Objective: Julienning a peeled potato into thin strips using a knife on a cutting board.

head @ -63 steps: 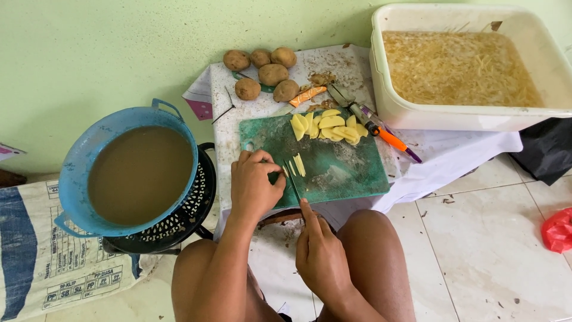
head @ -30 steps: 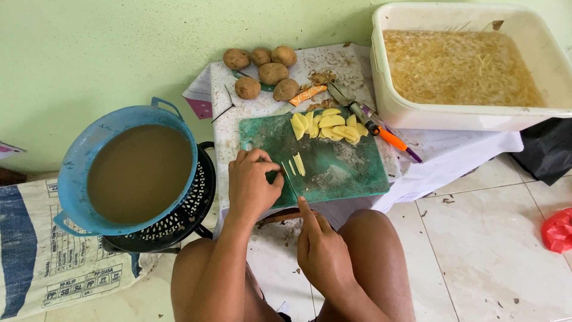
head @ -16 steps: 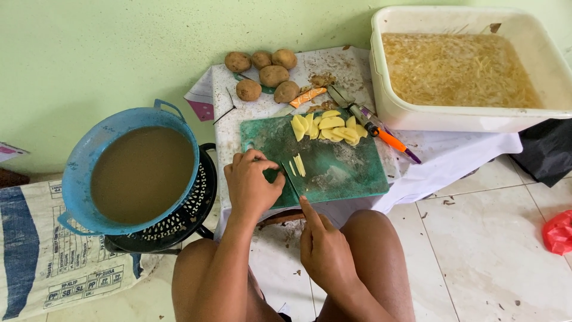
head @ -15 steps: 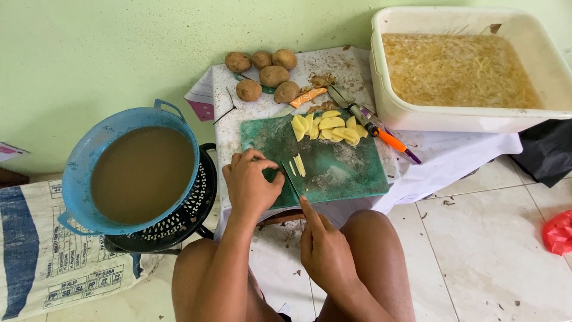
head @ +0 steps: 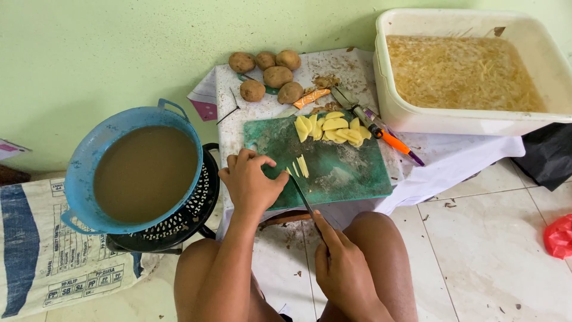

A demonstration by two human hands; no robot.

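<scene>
Green cutting board [head: 339,173]; yellow potato slices [head: 330,126]; blue basin [head: 89,173].
</scene>
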